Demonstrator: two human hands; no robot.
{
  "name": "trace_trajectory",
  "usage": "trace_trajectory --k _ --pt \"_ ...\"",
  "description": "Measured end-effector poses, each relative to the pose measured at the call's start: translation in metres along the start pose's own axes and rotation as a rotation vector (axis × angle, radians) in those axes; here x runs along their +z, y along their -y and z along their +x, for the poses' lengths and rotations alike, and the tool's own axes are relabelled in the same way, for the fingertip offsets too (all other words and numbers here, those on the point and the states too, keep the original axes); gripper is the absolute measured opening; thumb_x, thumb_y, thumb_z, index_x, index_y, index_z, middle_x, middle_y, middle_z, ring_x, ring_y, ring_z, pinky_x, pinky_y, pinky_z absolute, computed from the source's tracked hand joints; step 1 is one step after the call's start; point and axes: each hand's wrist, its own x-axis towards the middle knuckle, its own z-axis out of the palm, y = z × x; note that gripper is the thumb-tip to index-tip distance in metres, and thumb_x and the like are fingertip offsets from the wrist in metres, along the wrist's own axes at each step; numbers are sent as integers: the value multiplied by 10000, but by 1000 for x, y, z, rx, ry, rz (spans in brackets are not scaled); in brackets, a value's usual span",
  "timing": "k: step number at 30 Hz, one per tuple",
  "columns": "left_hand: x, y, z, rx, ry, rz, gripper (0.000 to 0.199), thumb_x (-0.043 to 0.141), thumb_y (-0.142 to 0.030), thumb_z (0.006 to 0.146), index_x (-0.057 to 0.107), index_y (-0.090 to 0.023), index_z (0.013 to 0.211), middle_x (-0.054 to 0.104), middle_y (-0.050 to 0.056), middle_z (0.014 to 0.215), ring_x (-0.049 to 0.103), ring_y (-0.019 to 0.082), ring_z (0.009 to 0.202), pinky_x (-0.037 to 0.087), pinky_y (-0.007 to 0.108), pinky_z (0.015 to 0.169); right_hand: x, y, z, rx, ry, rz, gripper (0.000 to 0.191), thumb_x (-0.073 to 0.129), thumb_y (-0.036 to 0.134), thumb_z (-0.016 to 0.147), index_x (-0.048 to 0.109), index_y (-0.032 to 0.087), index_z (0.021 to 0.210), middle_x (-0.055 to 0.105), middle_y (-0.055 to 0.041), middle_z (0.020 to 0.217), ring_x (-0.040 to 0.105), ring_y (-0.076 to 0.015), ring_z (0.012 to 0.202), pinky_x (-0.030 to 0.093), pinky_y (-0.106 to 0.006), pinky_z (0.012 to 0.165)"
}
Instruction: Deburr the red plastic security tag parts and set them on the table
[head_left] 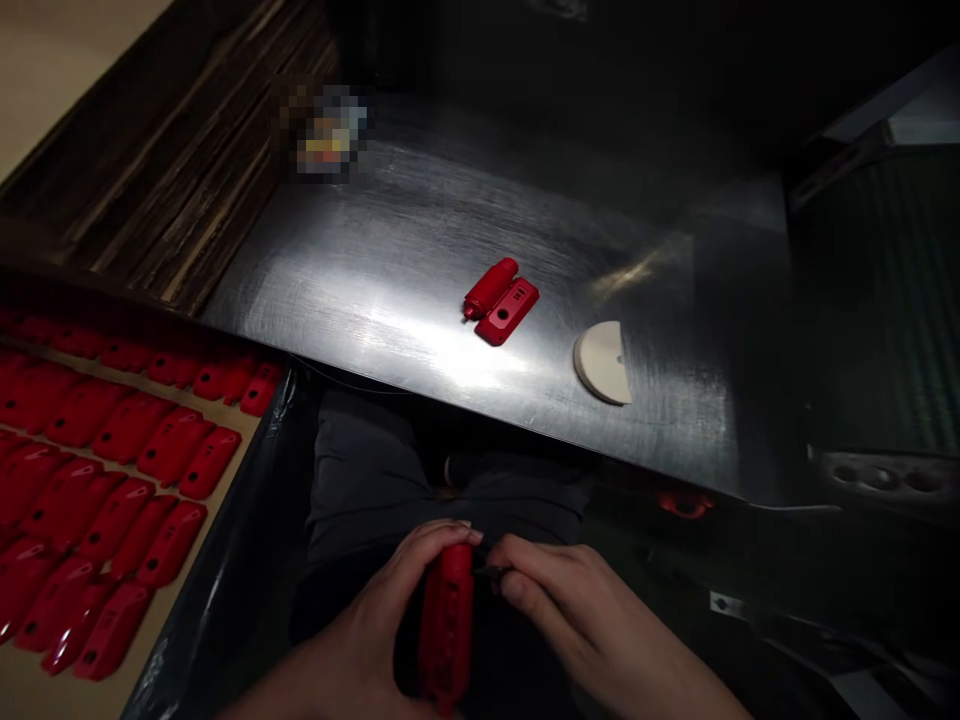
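**Left hand grips a red casing (447, 630) over the lap**

A brushed-steel bench (420, 300) fills 12 o'clock, with a dark wood-grain panel (172, 170) along its far left side. At 9 o'clock, a beige tray (30, 690) holds rows of matching red casings (172, 445), with black plastic sheeting (225, 590) along its edge. Dark trousers (360, 480) cover the lap at 6 o'clock. On the bench sit a red rectangular cover (507, 310) touching a red capsule-shaped part (490, 287), and, toward 2 o'clock from them, a cream half-disc (602, 362). The left hand (375, 620) is closed around the casing, held upright at 6 o'clock. The right hand (577, 610) pinches a small dark piece (491, 572) at the casing's top end; what it is cannot be told.
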Motion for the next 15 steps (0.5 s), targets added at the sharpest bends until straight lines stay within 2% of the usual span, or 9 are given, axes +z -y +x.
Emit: trace_trajectory --k 2,7,15 --pt "0 -1 0 -13 12 3 1168 980 -330 620 350 -312 1603 466 153 1649 441 391 1538 369 554 1292 2 3 4 -6 7 -45 384 350 462 1121 606 270 910 683 36 871 640 -149 777 415 -292 717" --pt "1 1 -1 -7 10 -29 1198 980 -306 601 336 -329 1611 433 146 1674 427 396 1547 362 571 1293 6 6 7 -33 25 -75 363 318 411 1125 651 274 1077 713 -2 1041 664 -168 873 420 -310 763" --pt "3 -1 0 -40 -21 -85 1205 999 -383 574 383 -269 1604 421 187 1675 410 425 1552 343 575 1298 6 11 7 -22 21 -101 404 291 459 1124 651 284 1069 726 -2 1007 661 -178 822 389 -323 728"
